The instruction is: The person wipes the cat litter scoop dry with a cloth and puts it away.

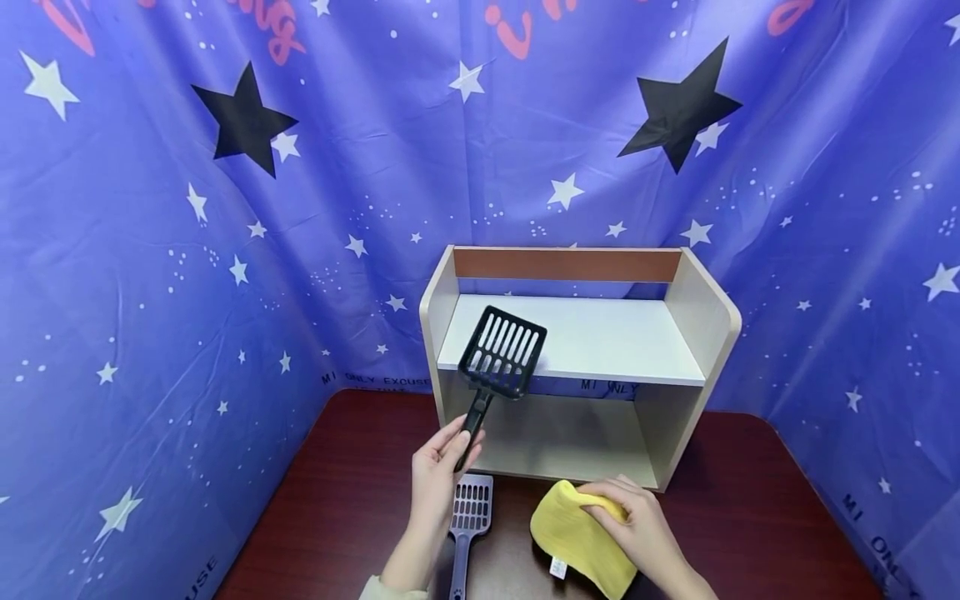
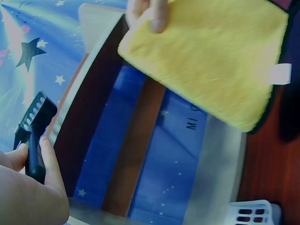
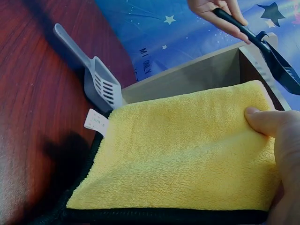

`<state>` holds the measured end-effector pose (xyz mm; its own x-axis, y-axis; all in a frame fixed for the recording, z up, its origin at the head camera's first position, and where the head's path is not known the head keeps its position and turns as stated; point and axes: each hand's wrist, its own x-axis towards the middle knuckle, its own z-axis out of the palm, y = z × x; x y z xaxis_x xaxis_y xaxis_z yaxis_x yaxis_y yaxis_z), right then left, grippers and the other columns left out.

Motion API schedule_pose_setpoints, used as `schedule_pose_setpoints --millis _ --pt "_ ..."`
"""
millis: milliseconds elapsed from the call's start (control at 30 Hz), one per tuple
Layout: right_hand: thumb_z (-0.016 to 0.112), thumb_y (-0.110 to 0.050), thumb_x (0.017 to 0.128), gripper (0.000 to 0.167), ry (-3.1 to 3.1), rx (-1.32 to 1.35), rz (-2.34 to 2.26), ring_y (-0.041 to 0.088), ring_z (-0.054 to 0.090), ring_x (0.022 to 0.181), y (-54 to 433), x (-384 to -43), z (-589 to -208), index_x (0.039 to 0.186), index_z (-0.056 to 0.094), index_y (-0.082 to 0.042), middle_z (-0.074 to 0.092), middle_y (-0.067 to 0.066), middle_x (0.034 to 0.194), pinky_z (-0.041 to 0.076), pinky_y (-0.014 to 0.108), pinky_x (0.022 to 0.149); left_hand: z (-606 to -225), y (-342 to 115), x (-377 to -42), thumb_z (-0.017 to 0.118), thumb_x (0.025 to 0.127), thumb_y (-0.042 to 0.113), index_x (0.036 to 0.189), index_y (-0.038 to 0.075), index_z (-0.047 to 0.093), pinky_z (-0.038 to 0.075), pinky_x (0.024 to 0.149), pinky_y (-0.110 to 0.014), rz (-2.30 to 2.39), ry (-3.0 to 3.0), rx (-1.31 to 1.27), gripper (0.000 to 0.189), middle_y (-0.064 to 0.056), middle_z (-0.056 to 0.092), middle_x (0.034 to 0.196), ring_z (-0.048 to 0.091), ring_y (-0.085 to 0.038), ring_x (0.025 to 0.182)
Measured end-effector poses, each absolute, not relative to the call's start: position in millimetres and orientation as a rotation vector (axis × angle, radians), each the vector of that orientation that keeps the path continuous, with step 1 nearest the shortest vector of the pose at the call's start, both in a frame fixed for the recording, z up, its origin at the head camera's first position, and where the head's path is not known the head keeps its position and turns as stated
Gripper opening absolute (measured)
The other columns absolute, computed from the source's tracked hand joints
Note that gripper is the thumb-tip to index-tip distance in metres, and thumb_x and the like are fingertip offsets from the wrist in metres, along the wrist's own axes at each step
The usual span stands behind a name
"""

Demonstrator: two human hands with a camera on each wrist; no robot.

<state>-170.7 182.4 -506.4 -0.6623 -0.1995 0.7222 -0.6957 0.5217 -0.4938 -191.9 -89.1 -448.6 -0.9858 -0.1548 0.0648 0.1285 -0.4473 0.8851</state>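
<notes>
My left hand grips a black slotted litter scoop by its handle, with the scoop's head tilted up in front of the shelf. In the left wrist view the thumb and fingers wrap that handle. My right hand pinches a yellow cloth near its upper edge, thumb on the near face. The cloth hangs spread out, with a dark border and a white tag showing in the right wrist view. A grey litter scoop lies on the table between the two hands.
A small two-level shelf with a white upper board and pale side walls stands at the back of the dark red table. Blue star-printed curtains surround the table behind and on both sides.
</notes>
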Motion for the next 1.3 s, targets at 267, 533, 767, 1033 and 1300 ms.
schedule_pose_setpoints --millis 267,533,767,1033,1300 --pt "0.085 0.001 0.069 0.041 -2.186 0.684 1.049 0.001 0.064 0.085 192.3 -164.8 -514.5 0.097 0.076 -0.027 0.074 -0.014 0.09 0.044 0.006 0.078 -431.5 -86.1 -214.2 0.058 0.098 0.001 0.134 -0.01 0.055 0.058 0.085 -0.024 -2.538 -1.466 0.098 0.038 -0.022 0.07 0.119 0.074 -0.014 0.096" --pt "0.084 0.001 0.07 0.04 -2.226 0.65 1.066 -0.004 0.059 0.08 201.9 -158.4 -520.5 0.097 0.075 -0.027 0.074 -0.012 0.09 0.044 0.009 0.066 -417.5 -80.0 -233.9 0.059 0.097 0.001 0.133 -0.009 0.056 0.057 0.087 -0.024 -2.605 -1.367 0.118 0.038 -0.024 0.067 0.124 0.074 -0.013 0.094" --pt "0.083 0.001 0.071 0.039 -2.264 0.656 1.046 -0.008 0.055 0.079 212.7 -157.1 -525.2 0.099 0.075 -0.026 0.073 -0.014 0.092 0.043 0.009 0.065 -409.7 -76.6 -245.2 0.062 0.097 0.006 0.134 -0.01 0.055 0.058 0.085 -0.023 -2.654 -1.288 0.119 0.041 -0.024 0.064 0.129 0.075 -0.013 0.092" --pt "0.083 0.003 0.071 0.04 -2.216 0.677 1.088 -0.005 0.055 0.076 218.6 -155.5 -529.3 0.099 0.075 -0.024 0.073 -0.012 0.091 0.042 0.009 0.062 -405.4 -74.3 -252.9 0.06 0.099 0.007 0.137 -0.009 0.053 0.057 0.086 -0.023 -2.695 -1.261 0.144 0.042 -0.031 0.053 0.14 0.074 -0.012 0.092" --pt "0.083 0.004 0.07 0.043 -2.234 0.665 1.051 -0.006 0.056 0.078 222.1 -152.5 -532.2 0.099 0.074 -0.026 0.073 -0.013 0.091 0.043 0.009 0.065 -402.1 -75.0 -252.0 0.058 0.101 0.011 0.139 -0.007 0.051 0.057 0.087 -0.022 -2.765 -1.246 0.112 0.043 -0.027 0.054 0.141 0.074 -0.013 0.097"
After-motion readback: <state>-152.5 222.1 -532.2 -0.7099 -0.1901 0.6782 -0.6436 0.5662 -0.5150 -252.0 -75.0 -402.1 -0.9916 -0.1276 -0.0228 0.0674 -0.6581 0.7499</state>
